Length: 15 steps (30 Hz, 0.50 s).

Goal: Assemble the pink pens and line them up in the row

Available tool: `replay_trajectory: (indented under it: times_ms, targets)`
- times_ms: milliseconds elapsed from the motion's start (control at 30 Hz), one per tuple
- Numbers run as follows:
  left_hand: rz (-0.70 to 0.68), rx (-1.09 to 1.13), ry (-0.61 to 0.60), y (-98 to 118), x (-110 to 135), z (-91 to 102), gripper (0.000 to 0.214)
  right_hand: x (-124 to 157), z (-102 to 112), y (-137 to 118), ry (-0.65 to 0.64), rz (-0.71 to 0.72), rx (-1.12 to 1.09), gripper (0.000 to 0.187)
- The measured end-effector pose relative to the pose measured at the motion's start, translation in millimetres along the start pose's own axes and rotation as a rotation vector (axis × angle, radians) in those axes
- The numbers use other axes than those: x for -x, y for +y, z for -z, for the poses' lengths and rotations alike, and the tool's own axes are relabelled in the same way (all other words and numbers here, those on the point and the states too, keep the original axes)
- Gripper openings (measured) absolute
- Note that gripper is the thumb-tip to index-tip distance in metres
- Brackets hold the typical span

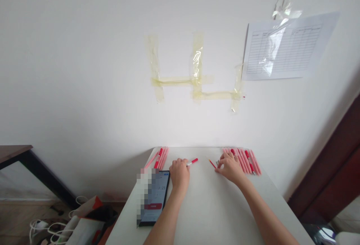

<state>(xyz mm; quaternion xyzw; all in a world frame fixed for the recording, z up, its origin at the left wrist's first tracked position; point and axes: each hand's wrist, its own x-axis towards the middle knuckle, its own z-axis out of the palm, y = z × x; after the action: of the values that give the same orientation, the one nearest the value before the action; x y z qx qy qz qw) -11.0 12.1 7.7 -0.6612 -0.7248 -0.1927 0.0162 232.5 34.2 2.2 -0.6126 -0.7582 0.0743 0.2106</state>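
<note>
My left hand (179,172) is closed on a red and white pen barrel (193,161), its red end sticking out to the right. Between the thumb and fingertips of my right hand (228,168) is a thin red pen refill (212,163) with a yellowish tip, pointing left. A small grey piece (217,162) shows beside those fingertips; its kind is unclear. Just past my right hand lies a row of pink and red pens (247,161), partly covered by the hand. Several more pink and red pens (161,158) lie at the table's far left corner.
A phone (157,200) with a lit screen lies on the white table (213,215), left of my left forearm. The table's far edge meets a white wall (112,68) bearing tape strips and a taped paper sheet (284,50). Cables (53,230) and boxes sit low at left.
</note>
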Motion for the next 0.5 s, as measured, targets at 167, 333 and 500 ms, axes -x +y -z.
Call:
replay_trajectory:
  times_ms: [167,333,500]
  targets:
    - [0.008,-0.002,0.002,-0.2,0.5,-0.2,0.024,0.7,4.1,4.6,-0.012,0.013,-0.015,0.008]
    - [0.017,-0.009,-0.005,0.5,0.5,0.9,0.024,0.1,5.3,6.9,-0.03,0.009,-0.024,0.01]
    - [0.023,-0.026,-0.029,1.6,0.3,2.7,0.02,-0.4,1.9,9.4,-0.024,0.025,-0.014,0.014]
